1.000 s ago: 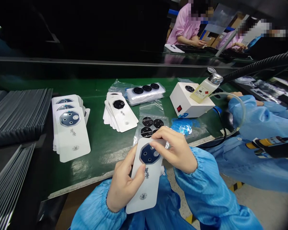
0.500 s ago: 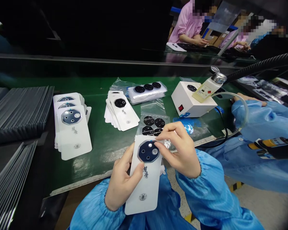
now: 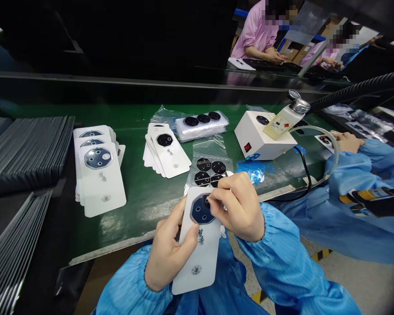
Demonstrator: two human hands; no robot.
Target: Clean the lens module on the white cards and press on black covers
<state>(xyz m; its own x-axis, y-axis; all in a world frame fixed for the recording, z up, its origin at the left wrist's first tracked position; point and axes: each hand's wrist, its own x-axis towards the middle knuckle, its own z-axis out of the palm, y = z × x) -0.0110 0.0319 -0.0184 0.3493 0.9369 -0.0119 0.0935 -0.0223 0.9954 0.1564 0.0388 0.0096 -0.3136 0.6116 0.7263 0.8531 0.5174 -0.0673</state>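
My left hand (image 3: 170,249) grips a white phone back cover (image 3: 200,262) by its left edge, thumb on its face. The cover is tilted toward me and carries a dark octagonal camera plate (image 3: 201,209) with round holes, plus dark lettering below it. Over the upper right of that plate, my right hand (image 3: 238,208) is closed with fingertips pinched together. Whatever sits between those fingertips is hidden. Behind the cover, a clear bag of black octagonal lens pieces (image 3: 203,165) lies on the green bench (image 3: 141,197).
Fanned stacks of white covers stand left (image 3: 105,188) and centre (image 3: 175,159). Behind are a clear pack of lens pieces (image 3: 202,129) and a white box (image 3: 259,135) with a pump bottle (image 3: 287,120). Grey trays (image 3: 26,153) fill the left. A co-worker's blue sleeve (image 3: 351,170) is at right.
My right fingers have curled in from a looser pinch at the plate's upper right edge and moved slightly left and down. The cover stays in my left hand, nearly unmoved.
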